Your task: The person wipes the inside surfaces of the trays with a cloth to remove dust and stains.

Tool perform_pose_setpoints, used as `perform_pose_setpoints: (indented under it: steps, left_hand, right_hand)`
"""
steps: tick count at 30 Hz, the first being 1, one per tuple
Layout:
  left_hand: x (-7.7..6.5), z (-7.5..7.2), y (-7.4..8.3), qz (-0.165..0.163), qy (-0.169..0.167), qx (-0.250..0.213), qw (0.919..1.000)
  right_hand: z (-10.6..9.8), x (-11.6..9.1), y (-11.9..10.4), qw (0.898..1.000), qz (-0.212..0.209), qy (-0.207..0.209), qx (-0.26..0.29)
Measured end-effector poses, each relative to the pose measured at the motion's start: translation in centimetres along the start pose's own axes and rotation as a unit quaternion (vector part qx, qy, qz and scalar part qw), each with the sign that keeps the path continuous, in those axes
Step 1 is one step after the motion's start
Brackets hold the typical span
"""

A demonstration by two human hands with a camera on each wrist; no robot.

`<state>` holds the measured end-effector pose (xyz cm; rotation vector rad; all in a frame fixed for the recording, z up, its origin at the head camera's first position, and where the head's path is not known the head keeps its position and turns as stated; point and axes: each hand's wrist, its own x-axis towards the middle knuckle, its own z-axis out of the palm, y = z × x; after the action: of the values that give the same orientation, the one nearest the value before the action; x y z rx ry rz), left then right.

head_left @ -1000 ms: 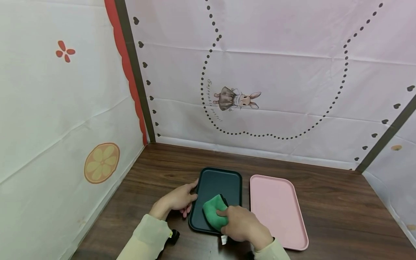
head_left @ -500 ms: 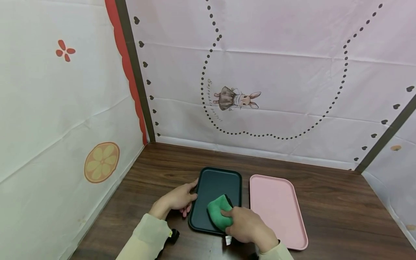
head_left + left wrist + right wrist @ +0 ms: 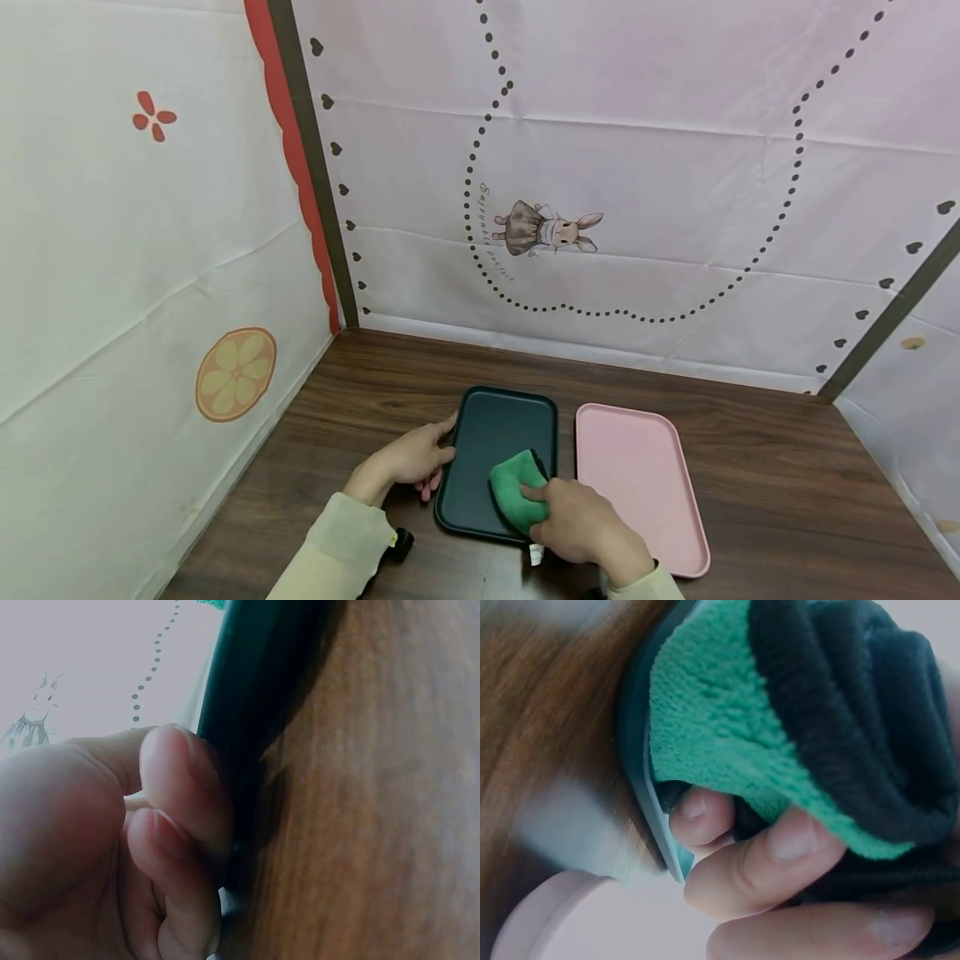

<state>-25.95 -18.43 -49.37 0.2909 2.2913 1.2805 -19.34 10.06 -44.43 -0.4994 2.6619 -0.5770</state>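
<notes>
A dark green tray (image 3: pixel 502 429) with rounded corners lies on the wooden table. My left hand (image 3: pixel 411 457) grips its left rim, thumb at the edge and the other fingers curled along the side. Close up in the left wrist view, those fingertips (image 3: pixel 176 761) press against the tray's edge. My right hand (image 3: pixel 583 521) holds a folded green cloth (image 3: pixel 513 487) with black edging down on the tray's lower right part. The right wrist view shows the cloth's fuzzy surface (image 3: pixel 705 712), its rolled black border and curled fingers (image 3: pixel 765 870) around it. A small white tag hangs near the tray's front edge.
Close to the right of the dark tray lies a pink tray (image 3: pixel 637 475), its lower left corner partly behind my right hand. Wooden tabletop (image 3: pixel 772 492) extends to both sides. A printed white sheet (image 3: pixel 637 183) hangs behind the table, and another covers the left side.
My right hand has slid the green cloth rightward across the dark tray, toward its right rim. The left hand and both trays have stayed in place.
</notes>
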Motion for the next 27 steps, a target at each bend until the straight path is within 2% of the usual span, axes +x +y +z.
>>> perform_pose_setpoints:
  steps: [10,27]
  left_hand:
    - [-0.14,0.14,0.17,0.002,-0.002,0.0,1.0]
    - [0.03,0.16,-0.04,0.002,0.002,0.0,1.0]
  right_hand:
    - [0.01,-0.14,0.21,0.999,0.012,-0.014,0.036]
    - [0.25,0.07,0.41,0.999,0.01,0.019,0.036]
